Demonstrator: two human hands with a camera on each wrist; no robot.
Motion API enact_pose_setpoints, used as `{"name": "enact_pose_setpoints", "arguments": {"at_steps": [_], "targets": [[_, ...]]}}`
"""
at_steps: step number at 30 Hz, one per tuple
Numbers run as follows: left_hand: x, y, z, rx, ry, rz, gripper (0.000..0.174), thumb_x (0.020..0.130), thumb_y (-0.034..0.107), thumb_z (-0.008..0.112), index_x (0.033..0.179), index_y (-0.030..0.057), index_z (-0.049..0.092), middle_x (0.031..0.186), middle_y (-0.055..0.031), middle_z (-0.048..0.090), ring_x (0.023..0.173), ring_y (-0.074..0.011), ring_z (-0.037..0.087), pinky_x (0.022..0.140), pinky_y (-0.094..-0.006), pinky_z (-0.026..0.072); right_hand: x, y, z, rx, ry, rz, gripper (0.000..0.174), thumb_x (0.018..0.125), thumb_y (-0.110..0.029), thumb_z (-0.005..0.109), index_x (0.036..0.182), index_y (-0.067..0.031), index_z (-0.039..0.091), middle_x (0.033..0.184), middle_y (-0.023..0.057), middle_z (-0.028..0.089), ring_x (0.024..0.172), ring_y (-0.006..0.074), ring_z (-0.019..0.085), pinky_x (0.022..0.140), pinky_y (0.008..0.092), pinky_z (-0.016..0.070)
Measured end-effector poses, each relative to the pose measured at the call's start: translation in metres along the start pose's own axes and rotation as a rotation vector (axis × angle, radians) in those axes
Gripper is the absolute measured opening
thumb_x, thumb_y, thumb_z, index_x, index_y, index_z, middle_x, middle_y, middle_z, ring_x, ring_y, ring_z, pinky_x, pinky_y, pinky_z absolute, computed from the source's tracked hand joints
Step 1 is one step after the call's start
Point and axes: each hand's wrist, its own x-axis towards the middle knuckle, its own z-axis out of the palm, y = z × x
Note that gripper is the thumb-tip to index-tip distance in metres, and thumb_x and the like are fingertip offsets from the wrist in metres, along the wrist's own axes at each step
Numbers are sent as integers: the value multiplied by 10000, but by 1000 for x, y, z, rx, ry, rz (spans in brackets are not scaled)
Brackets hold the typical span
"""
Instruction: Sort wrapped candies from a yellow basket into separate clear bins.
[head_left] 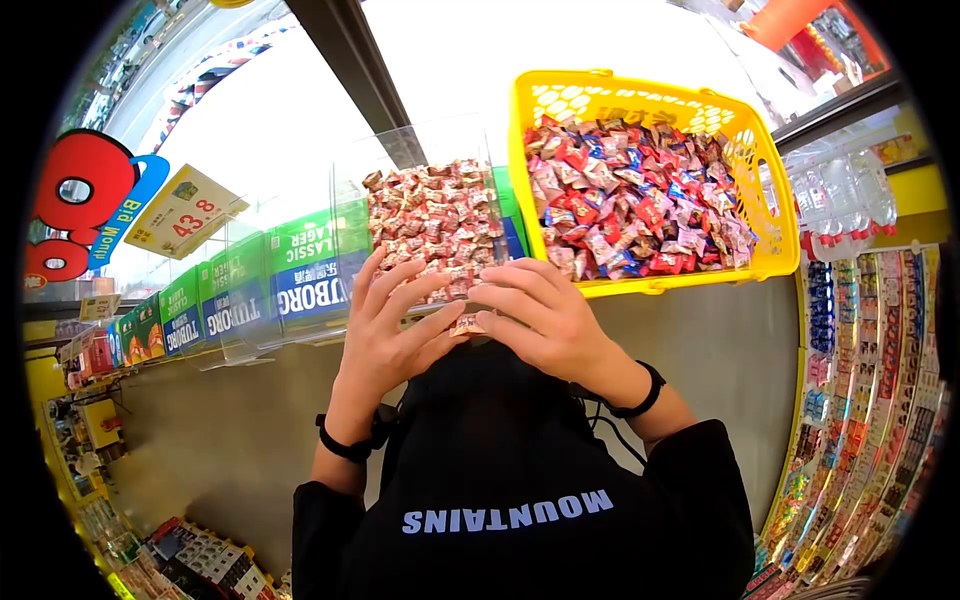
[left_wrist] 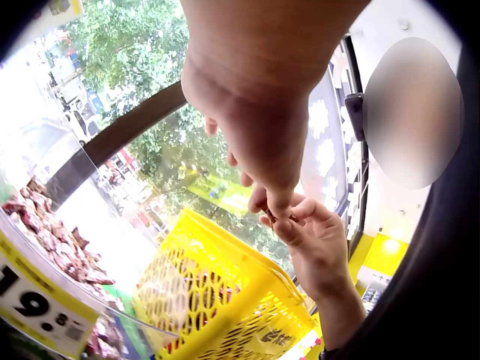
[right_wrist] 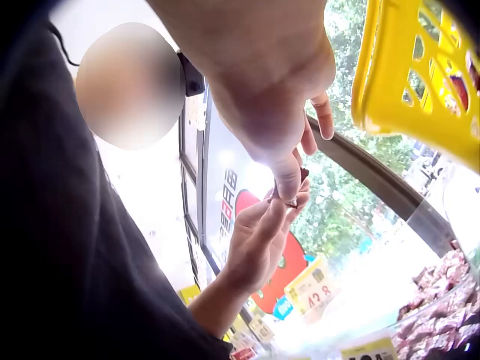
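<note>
Both hands meet in front of the chest, over the near edge of a clear bin (head_left: 345, 200) of pink-and-brown wrapped candies (head_left: 430, 215). Between them is one small wrapped candy (head_left: 467, 325). My left hand (head_left: 392, 318) pinches one side of it between thumb and finger, and my right hand (head_left: 545, 318) pinches the other. In the right wrist view a dark red bit of the wrapper (right_wrist: 304, 174) shows at the fingertips; most of the candy is covered by fingers. The remaining fingers of both hands are spread and loosely bent.
A yellow basket (head_left: 660, 285) heaped with mixed red, blue and pink candies stands right of the bin. Green-and-blue beer cartons (head_left: 305, 265) line the left, below a 43.8 price sign (head_left: 188, 212). Snack shelves (head_left: 870, 380) run along the right; a window lies beyond.
</note>
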Motion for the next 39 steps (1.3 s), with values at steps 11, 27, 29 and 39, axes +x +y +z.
{"name": "enact_pose_setpoints", "arguments": {"at_steps": [11, 27, 29, 39], "targets": [[-67, -86, -13, -369, -236, -98, 271, 808, 252, 910, 1033, 140, 810, 1366, -88, 685, 1396, -331, 568, 1284, -609, 318, -1, -30, 117, 20, -113, 51, 169, 862, -141, 753, 1008, -57, 736, 1326, 92, 683, 1287, 295, 642, 1100, 483, 513], [-70, -150, 33, -123, -214, -219, 539, 916, 299, 803, 1430, 224, 659, 1689, -149, 403, 1607, -429, 303, 1310, -668, 188, -6, 26, 174, -233, -193, 331, 92, 857, -129, 760, 894, -72, 698, 1316, 109, 686, 1287, 321, 621, 1099, 483, 485], [-72, -152, 34, -120, -228, -229, 562, 915, 303, 802, 1448, 227, 642, 1700, -148, 387, 1611, -429, 298, 1310, -673, 175, -2, 33, 185, -235, -186, 317, 144, 837, -131, 812, 894, -70, 694, 1311, 108, 684, 1296, 328, 623, 1103, 485, 490], [-74, -151, 33, -104, -265, -263, 561, 915, 292, 804, 1444, 215, 637, 1676, -148, 419, 1615, -415, 294, 1314, -684, 135, -11, 20, 159, -140, -306, 462, 165, 888, -181, 794, 984, -61, 734, 1327, 157, 670, 1291, 360, 611, 1093, 496, 479]]}}
